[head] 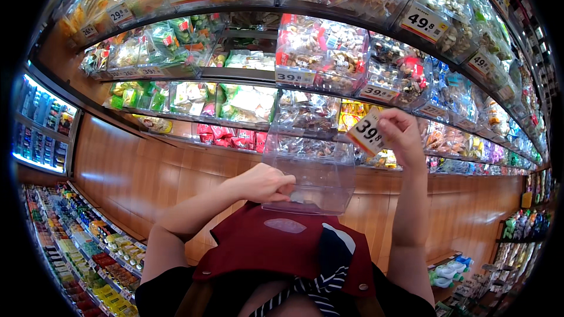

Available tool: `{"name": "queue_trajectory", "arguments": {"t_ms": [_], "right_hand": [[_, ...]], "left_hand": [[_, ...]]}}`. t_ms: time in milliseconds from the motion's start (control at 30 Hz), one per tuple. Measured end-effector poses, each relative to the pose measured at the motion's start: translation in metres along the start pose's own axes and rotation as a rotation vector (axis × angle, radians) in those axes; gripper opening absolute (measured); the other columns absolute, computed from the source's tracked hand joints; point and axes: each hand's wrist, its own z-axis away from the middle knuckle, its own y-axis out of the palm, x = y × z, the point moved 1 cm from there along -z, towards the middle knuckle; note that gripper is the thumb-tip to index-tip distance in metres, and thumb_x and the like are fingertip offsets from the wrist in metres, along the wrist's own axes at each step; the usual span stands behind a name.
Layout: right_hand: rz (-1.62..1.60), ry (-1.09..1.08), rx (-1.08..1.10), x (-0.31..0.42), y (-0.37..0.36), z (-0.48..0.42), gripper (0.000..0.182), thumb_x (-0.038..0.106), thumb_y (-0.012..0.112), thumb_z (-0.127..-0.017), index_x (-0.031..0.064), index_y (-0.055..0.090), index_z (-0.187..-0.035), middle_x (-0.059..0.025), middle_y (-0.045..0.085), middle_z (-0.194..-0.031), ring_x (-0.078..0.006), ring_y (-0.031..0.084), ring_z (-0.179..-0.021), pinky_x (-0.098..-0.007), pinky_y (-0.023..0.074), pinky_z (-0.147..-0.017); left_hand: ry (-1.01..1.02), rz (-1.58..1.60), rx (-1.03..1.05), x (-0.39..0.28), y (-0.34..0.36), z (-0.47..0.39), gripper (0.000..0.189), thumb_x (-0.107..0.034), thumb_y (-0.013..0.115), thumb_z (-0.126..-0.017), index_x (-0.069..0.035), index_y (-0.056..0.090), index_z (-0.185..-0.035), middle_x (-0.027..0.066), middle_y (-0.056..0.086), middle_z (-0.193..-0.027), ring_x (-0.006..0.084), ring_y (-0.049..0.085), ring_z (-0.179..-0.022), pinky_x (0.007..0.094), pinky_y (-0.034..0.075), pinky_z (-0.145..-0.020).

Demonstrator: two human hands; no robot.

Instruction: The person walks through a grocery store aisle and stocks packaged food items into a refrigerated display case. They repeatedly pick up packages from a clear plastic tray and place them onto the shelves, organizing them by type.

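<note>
My right hand [402,134] pinches a price card [366,132] by its right side, raised in front of the shelves. The card is tilted and bears large printed figures. Lower and to the left, my left hand [266,182] grips the left side of a clear plastic bin [324,198], its fingers curled at the wall. This bin juts out from the shelving towards my dark red apron [282,246]. Its near part holds no goods that I can see. Behind it, clear packs of dried goods [308,110] fill another shelf bin.
Long shelves carry bagged dried foods in clear bins with price tags [295,77] along the fronts. Red packets [233,137] lie on a low shelf. A lit drinks cooler [44,123] stands far left, bottle shelves [101,246] lower left, and white jugs [449,273] lower right.
</note>
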Motion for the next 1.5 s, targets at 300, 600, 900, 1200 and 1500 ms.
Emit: {"name": "queue_trajectory", "arguments": {"t_ms": [300,600,900,1200,1500], "right_hand": [[0.175,0.255,0.291,-0.032,0.073,-0.008,0.015,0.011,0.063,-0.084,-0.0019,0.064,-0.092,-0.0002,0.063,-0.08,-0.005,0.056,-0.072,-0.02,0.0457,-0.064],[0.695,0.062,0.496,-0.106,0.155,0.01,0.02,0.027,0.059,-0.082,0.009,0.065,-0.089,-0.0152,0.064,-0.076,-0.0344,0.062,-0.07,-0.042,0.0488,-0.064],[0.908,-0.083,0.521,-0.125,0.164,0.025,0.019,0.028,0.056,-0.086,0.0111,0.06,-0.094,-0.0167,0.062,-0.072,-0.0371,0.06,-0.064,-0.0437,0.0493,-0.058],[0.57,-0.014,0.655,-0.126,0.165,0.009,0.036,0.03,0.05,-0.09,0.0039,0.056,-0.114,-0.0204,0.062,-0.098,-0.0338,0.061,-0.09,-0.0388,0.0481,-0.079],[0.95,-0.414,-0.251,0.185,0.081,-0.158,0.023,0.022,0.06,-0.083,0.0037,0.059,-0.098,-0.0095,0.06,-0.076,-0.0189,0.06,-0.07,-0.0306,0.0478,-0.065]], "left_hand": [[0.002,0.053,-0.557,0.031,-0.019,0.014,0.021,-0.021,0.061,-0.082,-0.007,0.063,-0.098,0.0086,0.063,-0.09,0.0261,0.058,-0.088,0.0357,0.044,-0.076],[-0.549,0.604,-0.586,0.078,0.022,0.014,0.057,-0.034,0.043,-0.094,0.004,0.031,-0.134,0.0296,0.045,-0.126,0.0365,0.045,-0.12,0.037,0.036,-0.099],[-0.677,0.547,-0.542,0.064,0.019,0.018,0.058,-0.033,0.047,-0.091,0.001,0.031,-0.135,0.0279,0.057,-0.109,0.0371,0.056,-0.103,0.0388,0.043,-0.087],[-0.591,0.509,-0.566,0.074,0.015,0.034,0.071,-0.019,0.052,-0.073,-0.004,0.028,-0.138,0.0174,0.057,-0.067,0.0256,0.058,-0.06,0.0365,0.046,-0.06],[-0.705,0.52,-0.577,0.084,0.018,0.045,0.07,-0.022,0.055,-0.072,-0.003,0.033,-0.136,0.0215,0.063,-0.078,0.0311,0.064,-0.071,0.0375,0.049,-0.069]]}}
